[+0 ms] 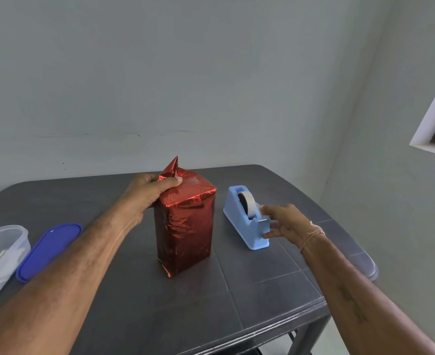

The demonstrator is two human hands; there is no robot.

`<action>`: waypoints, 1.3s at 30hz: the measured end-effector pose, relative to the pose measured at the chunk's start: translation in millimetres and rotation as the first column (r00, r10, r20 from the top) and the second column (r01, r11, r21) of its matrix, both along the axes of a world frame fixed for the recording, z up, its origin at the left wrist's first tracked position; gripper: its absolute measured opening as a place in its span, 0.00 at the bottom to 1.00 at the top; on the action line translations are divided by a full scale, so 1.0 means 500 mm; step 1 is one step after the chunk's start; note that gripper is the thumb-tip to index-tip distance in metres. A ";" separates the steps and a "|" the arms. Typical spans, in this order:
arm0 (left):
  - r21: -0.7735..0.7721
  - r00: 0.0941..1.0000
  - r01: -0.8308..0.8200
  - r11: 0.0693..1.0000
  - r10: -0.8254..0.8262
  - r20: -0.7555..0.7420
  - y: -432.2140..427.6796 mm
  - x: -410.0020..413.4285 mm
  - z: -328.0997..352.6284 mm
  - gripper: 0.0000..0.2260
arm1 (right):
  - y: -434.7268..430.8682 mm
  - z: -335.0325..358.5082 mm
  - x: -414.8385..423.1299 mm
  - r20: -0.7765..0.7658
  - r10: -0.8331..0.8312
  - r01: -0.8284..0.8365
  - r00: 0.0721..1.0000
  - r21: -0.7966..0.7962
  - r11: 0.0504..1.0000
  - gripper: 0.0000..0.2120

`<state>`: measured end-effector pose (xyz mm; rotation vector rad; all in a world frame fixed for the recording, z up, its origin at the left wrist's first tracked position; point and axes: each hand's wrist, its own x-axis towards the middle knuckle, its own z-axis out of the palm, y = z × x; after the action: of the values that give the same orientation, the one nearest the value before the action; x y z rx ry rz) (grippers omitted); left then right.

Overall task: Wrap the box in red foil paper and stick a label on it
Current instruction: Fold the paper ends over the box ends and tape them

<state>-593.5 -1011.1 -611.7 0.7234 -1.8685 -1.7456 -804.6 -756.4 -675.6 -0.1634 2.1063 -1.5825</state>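
Gleaming, crinkled red foil box (184, 226)

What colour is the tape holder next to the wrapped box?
The tape holder is light blue, seen plainly in the head view.

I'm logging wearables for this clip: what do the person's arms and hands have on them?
Both forearms are bare, with no sleeves in view. The left hand and right hand are ungloved, with no rings or watch visible. A thin orange thread is wound several times round the right wrist. The right forearm carries a faint dark marking, perhaps a tattoo, too blurred to read.
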 end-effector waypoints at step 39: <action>-0.014 1.000 -0.002 1.000 0.002 0.013 0.011 0.003 0.009 0.08 | 0.032 -0.134 0.093 0.097 -0.215 0.236 0.972 -0.460 0.856 0.08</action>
<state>-591.8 -1005.4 -607.2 0.7323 -1.8859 -1.7284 -757.9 -740.5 -742.5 -0.0425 1.7191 -2.2016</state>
